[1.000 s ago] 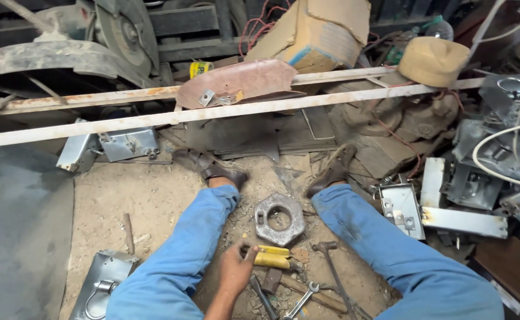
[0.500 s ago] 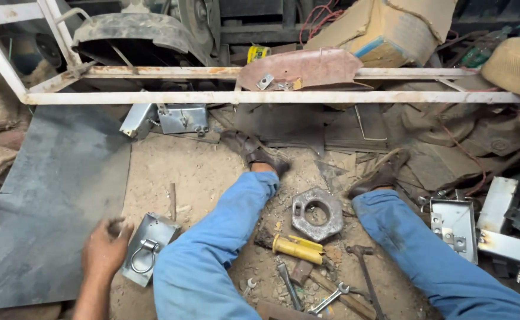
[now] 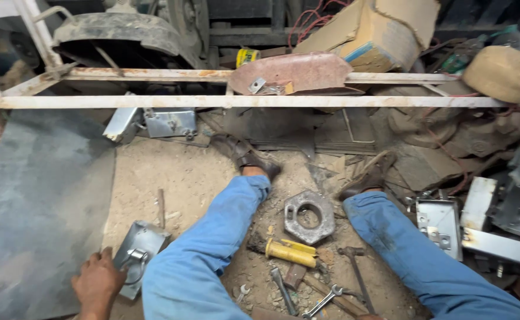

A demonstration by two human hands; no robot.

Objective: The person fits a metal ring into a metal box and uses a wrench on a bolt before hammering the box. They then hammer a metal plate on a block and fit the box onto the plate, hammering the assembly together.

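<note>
I sit on a dirt floor with both legs in blue jeans stretched out. My left hand is at the bottom left, outside my left leg, with its fingers curled over the near edge of a small grey metal box that has a round fitting on top. My right hand is out of view. Between my legs lie a grey hexagonal metal plate with a round hole, a yellow-handled tool, a hammer and some spanners.
A rusty white angle-iron frame crosses the view ahead, bearing a rusty curved metal piece. A dark sheet lies at left. More metal boxes sit behind, and others with scrap at right. A cardboard box stands at the back.
My left hand has left the tools between my legs, swung out past my left leg and come onto the small metal box. The view has turned left.
</note>
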